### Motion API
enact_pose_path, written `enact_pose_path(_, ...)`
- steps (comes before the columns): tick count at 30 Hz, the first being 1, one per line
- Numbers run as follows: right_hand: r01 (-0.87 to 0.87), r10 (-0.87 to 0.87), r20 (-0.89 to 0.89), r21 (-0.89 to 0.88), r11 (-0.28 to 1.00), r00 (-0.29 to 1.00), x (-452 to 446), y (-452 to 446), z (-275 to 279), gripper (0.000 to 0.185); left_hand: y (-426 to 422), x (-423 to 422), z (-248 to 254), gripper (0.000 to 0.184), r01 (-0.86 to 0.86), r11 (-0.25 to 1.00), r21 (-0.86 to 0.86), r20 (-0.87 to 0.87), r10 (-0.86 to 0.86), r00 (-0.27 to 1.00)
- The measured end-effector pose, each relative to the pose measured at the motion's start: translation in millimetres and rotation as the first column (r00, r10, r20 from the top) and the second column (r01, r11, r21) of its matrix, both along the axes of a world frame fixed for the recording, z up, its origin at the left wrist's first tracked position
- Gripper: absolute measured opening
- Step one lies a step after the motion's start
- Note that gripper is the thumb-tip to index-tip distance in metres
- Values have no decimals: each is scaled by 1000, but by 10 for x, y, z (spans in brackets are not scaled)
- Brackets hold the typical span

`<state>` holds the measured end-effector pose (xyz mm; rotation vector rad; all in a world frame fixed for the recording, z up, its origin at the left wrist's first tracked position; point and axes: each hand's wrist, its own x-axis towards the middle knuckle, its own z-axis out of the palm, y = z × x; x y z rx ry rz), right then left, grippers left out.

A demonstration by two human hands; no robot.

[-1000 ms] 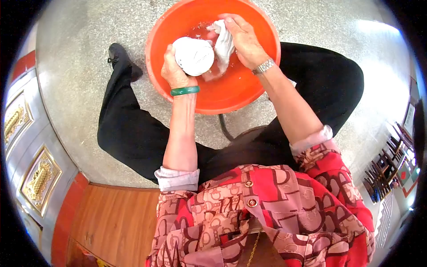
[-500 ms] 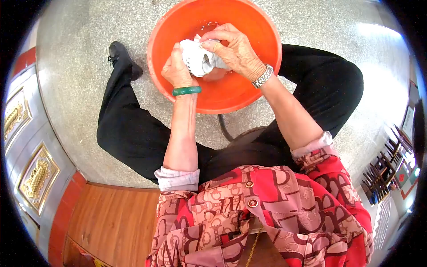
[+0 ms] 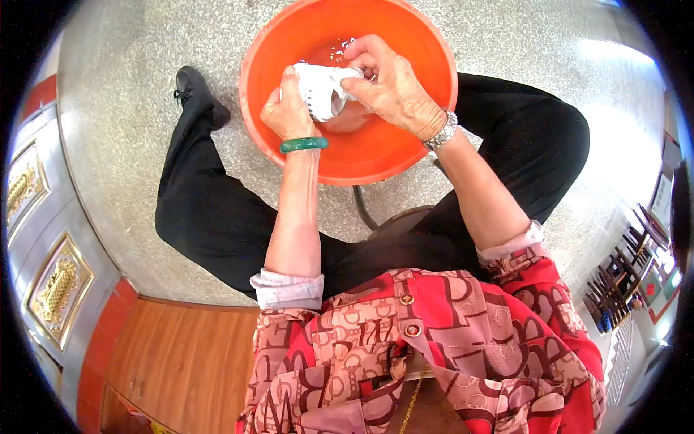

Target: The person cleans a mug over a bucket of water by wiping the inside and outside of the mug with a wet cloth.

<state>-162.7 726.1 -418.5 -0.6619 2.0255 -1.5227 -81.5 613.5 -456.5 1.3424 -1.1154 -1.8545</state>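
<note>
Over an orange basin (image 3: 426, 65), I hold a white hollow thing (image 3: 316, 85) that has a row of small dark slots and a dark round opening; its kind I cannot make out. My left hand (image 3: 289, 112), with a green bangle at the wrist, is closed round its left side. At its right side, my right hand (image 3: 387, 87) pinches a soft-looking white piece, perhaps cloth (image 3: 348, 75), beside the opening. Whether that piece is joined to the slotted one is unclear. A metal watch (image 3: 441, 130) circles my right wrist. Shallow water (image 3: 343, 52) glints in the basin.
The basin stands on a speckled floor (image 3: 159, 36) between my black-trousered legs (image 3: 210, 217). Silver panels with gold ornaments (image 3: 61, 289) line the left side, near a wooden board (image 3: 188, 347). Dark stacked furniture (image 3: 625, 275) is at the far right.
My right hand has shifted slightly right, its fingers now pinching the white piece near the opening. The slotted thing has turned a little in my left hand.
</note>
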Motion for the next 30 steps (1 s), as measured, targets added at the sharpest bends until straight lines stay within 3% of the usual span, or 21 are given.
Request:
enact_pose_path(2, -37, 37, 28, 2, 999, 999, -4, -3, -72, 23, 14, -8, -13, 22, 5, 999, -36, 52, -3, 999)
enact_pose_path(4, -72, 74, -63, 39, 997, 995, -14, -7, -107, 20, 22, 4, -22, 22, 21, 997, -70, 70, -16, 997)
enact_pose_path(8, -16, 27, -142, 76, 997, 990, 65, -54, -60, 18, 46, -5, -10, 25, 5, 992, -127, 80, 5, 997)
enact_pose_path(10, -82, 122, -384, 121, 989, 915, 226, -57, 41, 15, 37, -2, -23, 25, 30, 987, -156, 124, -10, 992)
enact_pose_path(12, -132, 192, -367, 183, 974, 910, 258, -68, 91, 13, 13, -1, -43, 25, 56, 982, -182, 168, -25, 985)
enact_pose_path(15, -52, 74, -268, 90, 995, 961, 118, -100, -48, 13, 6, -12, -23, 24, 105, 981, -163, 158, -79, 984)
enact_pose_path(18, -1, 24, -165, 139, 990, 986, -80, -69, -112, 12, 62, -37, 48, 23, -9, 1000, -17, 73, 10, 997)
enact_pose_path(20, 4, 13, -162, 108, 994, 987, -23, -94, -78, 12, 58, -21, 29, 21, -17, 1000, -4, 69, 17, 997)
enact_pose_path(22, -105, 145, -349, 131, 986, 926, 72, -100, -11, 12, 36, -8, -22, 20, -3, 1000, -1, 68, 3, 998)
enact_pose_path(23, -122, 163, -361, 136, 983, 918, 88, -105, -12, 13, 24, 13, -44, 20, 19, 1000, -2, 73, -19, 997)
enact_pose_path(27, 7, 19, -230, 113, 994, 973, -78, -65, -162, 12, 65, 25, -31, 18, 54, 998, 13, 29, -55, 998)
enact_pose_path(30, -37, 65, -280, 105, 994, 958, -14, -61, -139, 11, 76, -16, -7, 20, -11, 999, 46, 5, 10, 1000)
